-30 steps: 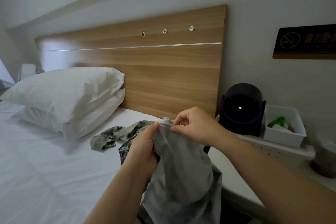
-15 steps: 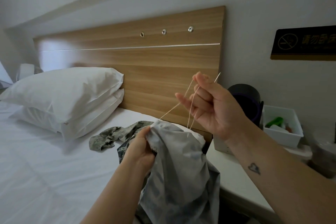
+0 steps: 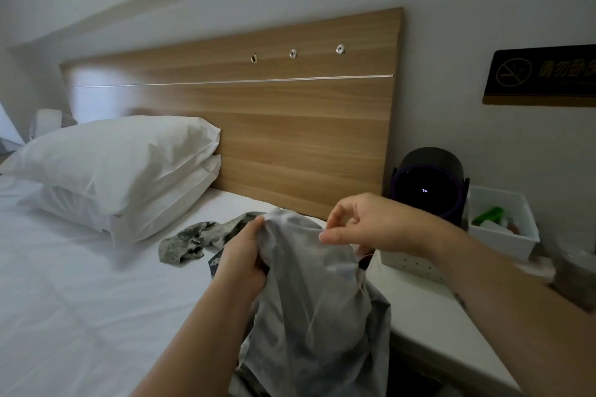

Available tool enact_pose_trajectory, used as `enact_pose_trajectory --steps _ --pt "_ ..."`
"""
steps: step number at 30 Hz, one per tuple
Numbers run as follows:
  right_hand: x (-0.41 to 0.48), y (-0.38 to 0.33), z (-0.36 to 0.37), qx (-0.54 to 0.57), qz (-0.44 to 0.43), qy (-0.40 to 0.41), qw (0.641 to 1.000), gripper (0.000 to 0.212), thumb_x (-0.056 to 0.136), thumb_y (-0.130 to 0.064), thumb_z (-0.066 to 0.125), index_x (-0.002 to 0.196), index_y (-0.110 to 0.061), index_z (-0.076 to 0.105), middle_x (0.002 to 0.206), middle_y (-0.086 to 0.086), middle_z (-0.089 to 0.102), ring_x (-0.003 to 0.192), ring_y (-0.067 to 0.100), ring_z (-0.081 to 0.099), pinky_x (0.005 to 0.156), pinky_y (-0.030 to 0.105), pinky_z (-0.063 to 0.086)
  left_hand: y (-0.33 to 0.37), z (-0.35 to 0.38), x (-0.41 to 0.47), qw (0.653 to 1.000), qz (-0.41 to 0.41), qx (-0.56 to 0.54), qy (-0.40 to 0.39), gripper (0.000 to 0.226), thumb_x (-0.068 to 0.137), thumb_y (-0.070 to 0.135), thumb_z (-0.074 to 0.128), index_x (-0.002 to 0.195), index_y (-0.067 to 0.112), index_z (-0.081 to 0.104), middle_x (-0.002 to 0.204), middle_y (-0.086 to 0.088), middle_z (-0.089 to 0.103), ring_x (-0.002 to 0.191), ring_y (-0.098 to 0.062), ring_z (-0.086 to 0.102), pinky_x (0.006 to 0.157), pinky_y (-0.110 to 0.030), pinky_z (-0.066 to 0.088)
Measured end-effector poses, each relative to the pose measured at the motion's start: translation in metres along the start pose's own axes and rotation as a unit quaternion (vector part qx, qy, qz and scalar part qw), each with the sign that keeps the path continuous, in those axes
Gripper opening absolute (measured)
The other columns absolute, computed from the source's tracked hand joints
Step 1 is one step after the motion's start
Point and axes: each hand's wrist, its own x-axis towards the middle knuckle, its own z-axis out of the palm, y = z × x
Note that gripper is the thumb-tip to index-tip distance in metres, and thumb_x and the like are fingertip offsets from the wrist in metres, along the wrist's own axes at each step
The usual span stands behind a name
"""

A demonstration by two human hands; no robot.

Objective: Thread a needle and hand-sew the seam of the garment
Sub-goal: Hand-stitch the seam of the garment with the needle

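Observation:
A grey patterned garment [image 3: 309, 293] hangs bunched in front of me over the bed's edge, one part trailing back onto the sheet. My left hand [image 3: 242, 255] grips its upper left fold, fingers curled into the cloth. At the top edge of the fabric, my right hand [image 3: 364, 226] has thumb and forefinger pinched together, the other fingers curled. The needle and the thread are too small to make out.
White bed [image 3: 80, 300] with two stacked pillows [image 3: 122, 171] to the left, wooden headboard [image 3: 290, 126] behind. On the right stands a white nightstand [image 3: 429, 309] with a black round device [image 3: 429, 184], a white bin [image 3: 503, 229] and a perforated white box [image 3: 409, 264].
My right hand, raised half a second ago with pale thread drawn taut from the cloth, has come back down to the garment's top edge. My left hand has stayed on the fold.

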Motion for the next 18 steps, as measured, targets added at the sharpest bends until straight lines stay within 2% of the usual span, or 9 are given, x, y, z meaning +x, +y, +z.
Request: enact_pose_trajectory --steps 2,5,8,11,13,15,18 --pt "0.006 -0.002 0.009 -0.012 -0.041 0.1 0.994 0.021 0.082 -0.04 0.071 0.093 -0.023 0.065 0.056 -0.017 0.05 0.05 -0.002 0.049 0.056 0.016 0.047 -0.003 0.002 -0.004 0.998 0.046 0.043 -0.024 0.024 0.094 0.02 0.056 0.104 0.004 0.07 0.098 -0.017 0.073 0.088 -0.025 0.07 0.075 -0.033 0.057" --pt "0.016 -0.008 0.026 0.023 -0.091 0.141 0.986 0.012 0.082 -0.033 0.073 0.081 -0.023 0.066 0.034 -0.02 0.042 0.034 -0.003 0.04 0.04 0.007 0.031 -0.005 0.007 -0.013 0.991 0.096 0.083 -0.05 0.024 0.095 0.017 0.055 0.104 -0.001 0.068 0.097 -0.019 0.072 0.089 -0.027 0.066 0.079 -0.037 0.053" --pt "0.026 -0.007 0.042 0.015 -0.101 0.168 0.98 0.017 0.08 -0.031 0.075 0.072 -0.028 0.06 0.036 -0.028 0.044 0.041 -0.013 0.045 0.042 0.004 0.032 -0.009 0.013 -0.021 0.985 0.117 0.093 -0.085 0.022 0.096 0.013 0.052 0.106 -0.005 0.062 0.082 -0.013 0.072 0.076 -0.02 0.068 0.067 -0.03 0.057" --pt "0.032 -0.001 0.048 0.026 -0.091 0.198 0.976 0.019 0.08 -0.029 0.076 0.069 -0.029 0.06 0.047 -0.024 0.052 0.049 -0.01 0.049 0.047 0.007 0.032 -0.01 0.016 -0.026 0.982 0.125 0.104 -0.096 0.016 0.097 0.011 0.05 0.097 -0.001 0.061 0.071 -0.007 0.072 0.064 -0.013 0.069 0.057 -0.022 0.056" --pt "0.031 0.0 0.046 0.062 -0.097 0.195 0.974 0.019 0.082 -0.021 0.074 0.068 -0.023 0.062 0.038 -0.026 0.048 0.043 -0.012 0.048 0.045 0.006 0.033 -0.01 0.016 -0.027 0.982 0.126 0.108 -0.091 0.016 0.097 0.012 0.051 0.095 0.001 0.061 0.073 -0.007 0.072 0.066 -0.012 0.069 0.058 -0.022 0.056" --pt "0.027 0.0 0.042 0.124 -0.103 0.171 0.972 0.013 0.082 -0.017 0.074 0.073 -0.014 0.065 0.036 -0.02 0.047 0.04 -0.006 0.046 0.046 0.004 0.034 -0.008 0.015 -0.028 0.984 0.121 0.104 -0.079 0.021 0.096 0.014 0.052 0.101 -0.004 0.062 0.085 -0.015 0.071 0.077 -0.02 0.067 0.069 -0.029 0.055" --pt "0.015 0.001 0.031 0.222 -0.124 0.118 0.96 0.008 0.083 -0.015 0.071 0.076 -0.012 0.067 0.052 -0.007 0.05 0.051 0.003 0.047 0.056 0.013 0.042 -0.007 0.013 -0.024 0.991 0.096 0.076 -0.057 0.03 0.095 0.016 0.054 0.11 -0.008 0.06 0.099 -0.025 0.064 0.088 -0.028 0.063 0.079 -0.037 0.052"
